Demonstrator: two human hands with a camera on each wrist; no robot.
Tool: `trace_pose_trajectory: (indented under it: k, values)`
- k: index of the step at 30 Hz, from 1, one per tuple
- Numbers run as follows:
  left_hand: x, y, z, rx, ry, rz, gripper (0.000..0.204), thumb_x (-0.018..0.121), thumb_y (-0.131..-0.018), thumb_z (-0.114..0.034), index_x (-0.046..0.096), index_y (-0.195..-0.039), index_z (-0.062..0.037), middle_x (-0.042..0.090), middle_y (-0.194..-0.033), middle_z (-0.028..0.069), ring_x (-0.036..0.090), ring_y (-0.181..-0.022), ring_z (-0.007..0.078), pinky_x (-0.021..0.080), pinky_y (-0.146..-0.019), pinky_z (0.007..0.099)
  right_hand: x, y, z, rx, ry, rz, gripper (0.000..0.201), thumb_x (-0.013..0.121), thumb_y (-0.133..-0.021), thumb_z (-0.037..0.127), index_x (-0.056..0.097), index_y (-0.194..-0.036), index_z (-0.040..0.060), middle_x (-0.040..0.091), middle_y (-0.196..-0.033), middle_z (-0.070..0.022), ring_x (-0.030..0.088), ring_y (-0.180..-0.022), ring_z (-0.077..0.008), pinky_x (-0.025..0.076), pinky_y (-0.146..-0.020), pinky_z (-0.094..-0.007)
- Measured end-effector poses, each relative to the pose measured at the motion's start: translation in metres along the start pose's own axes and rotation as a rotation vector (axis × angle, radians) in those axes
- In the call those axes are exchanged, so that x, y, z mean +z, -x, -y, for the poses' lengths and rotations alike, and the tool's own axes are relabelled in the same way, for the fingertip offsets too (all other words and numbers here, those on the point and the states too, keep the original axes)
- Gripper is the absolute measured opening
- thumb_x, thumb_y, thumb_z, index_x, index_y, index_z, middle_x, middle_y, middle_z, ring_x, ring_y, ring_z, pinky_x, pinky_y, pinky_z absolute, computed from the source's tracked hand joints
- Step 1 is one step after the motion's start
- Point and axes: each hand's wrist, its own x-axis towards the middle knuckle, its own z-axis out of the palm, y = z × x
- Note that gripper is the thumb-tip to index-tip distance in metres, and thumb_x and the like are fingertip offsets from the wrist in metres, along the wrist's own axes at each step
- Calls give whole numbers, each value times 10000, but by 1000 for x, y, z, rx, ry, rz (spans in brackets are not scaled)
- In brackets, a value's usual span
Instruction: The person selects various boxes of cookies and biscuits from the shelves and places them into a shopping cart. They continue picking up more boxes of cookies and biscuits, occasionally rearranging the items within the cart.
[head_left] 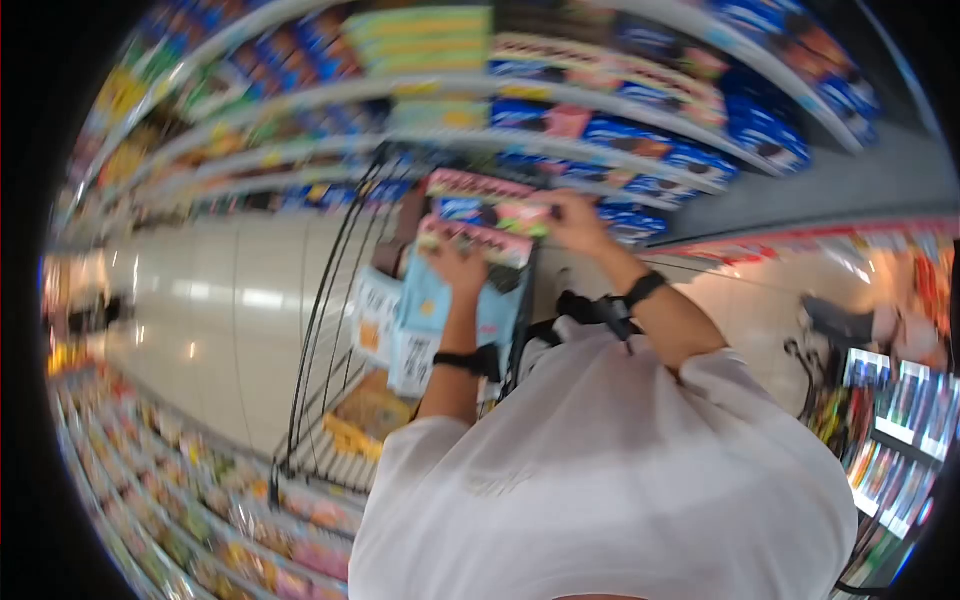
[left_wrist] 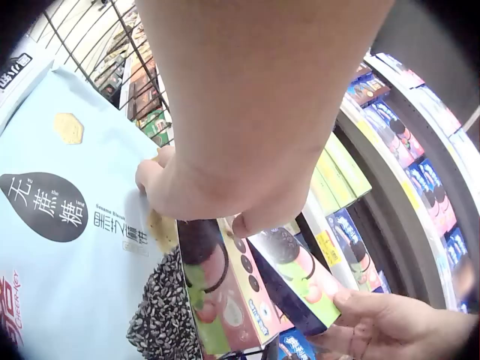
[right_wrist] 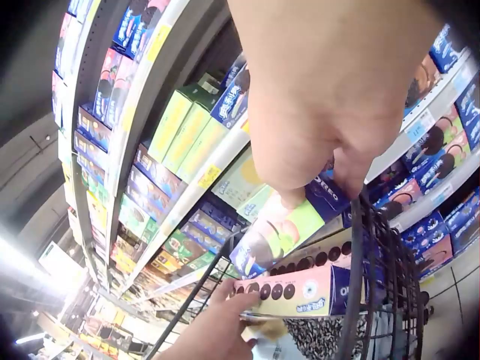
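Note:
My right hand (head_left: 578, 222) grips one end of a blue, pink and green cookie box (right_wrist: 274, 232), which lies tilted over the shopping cart (head_left: 318, 350). Beside it, my left hand (head_left: 460, 265) holds the end of a pink cookie box (right_wrist: 300, 292) with dark round cookies printed along its side. Another pink cookie box (head_left: 480, 186) sits behind the blue one. Below the left hand stands a large light-blue snack bag (left_wrist: 105, 187) with a dark drop-shaped label and a print of black and white seeds.
Shelves (head_left: 440, 90) of blue, pink and green cookie boxes curve along the cart's far side. White packs (head_left: 375, 320) and a yellow package (head_left: 370, 415) lie in the cart. A lower shelf row (head_left: 200, 490) runs at left; another person (head_left: 880, 330) is at right.

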Motion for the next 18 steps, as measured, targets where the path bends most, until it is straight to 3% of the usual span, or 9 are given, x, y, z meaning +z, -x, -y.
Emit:
trace_pose_trajectory:
  k: [1,3,6,13,15,16,18]
  values:
    - [-24,-7,-28,-84,51,55,864,760,-755,-297,333,-1482,-104,225,-1437,422,219,-1348,560,200,-1116,558,-8,1,14,106,4,73,359,695,-797,59,660,-1155,64,657,-1071,-141,613,-1039,-291,468,-938,-380]
    - [-38,-11,-36,-147,150,70,882,786,-732,-191,330,-1482,-109,154,-1449,434,195,-1356,570,242,-1096,546,-7,2,18,194,-33,79,440,728,-781,111,628,-1207,75,593,-1159,-164,560,-1088,-319,457,-942,-386]
    - [-55,-12,-38,-61,176,52,912,787,-723,-184,306,-1492,-89,138,-1482,389,219,-1356,540,211,-1099,538,-5,1,33,198,80,90,493,726,-786,100,587,-1258,76,548,-1216,-177,539,-1112,-331,448,-959,-380]
    - [-68,-18,-42,-98,202,127,945,822,-687,-150,295,-1462,-19,268,-1466,321,260,-1376,469,282,-1090,497,13,-11,44,153,120,148,556,701,-779,46,534,-1308,82,515,-1181,-161,517,-1147,-352,428,-989,-377]
    - [-66,-18,-39,-57,266,95,980,815,-693,-140,243,-1484,-45,275,-1466,301,300,-1340,455,255,-1074,524,21,-10,44,213,220,365,619,677,-787,32,468,-1365,103,479,-1197,-176,512,-1153,-373,430,-980,-392]
    - [-64,-18,-37,-62,270,101,980,815,-693,-140,243,-1484,-45,275,-1466,301,300,-1340,455,255,-1074,524,18,-7,56,308,252,415,644,659,-798,30,417,-1389,117,459,-1206,-203,506,-1159,-394,432,-975,-406]
    - [-63,-17,-35,-74,340,92,976,813,-690,-126,243,-1475,-21,309,-1439,288,324,-1317,450,263,-1072,519,22,-4,59,326,275,402,641,666,-798,39,413,-1382,116,459,-1195,-214,504,-1160,-404,434,-974,-409]
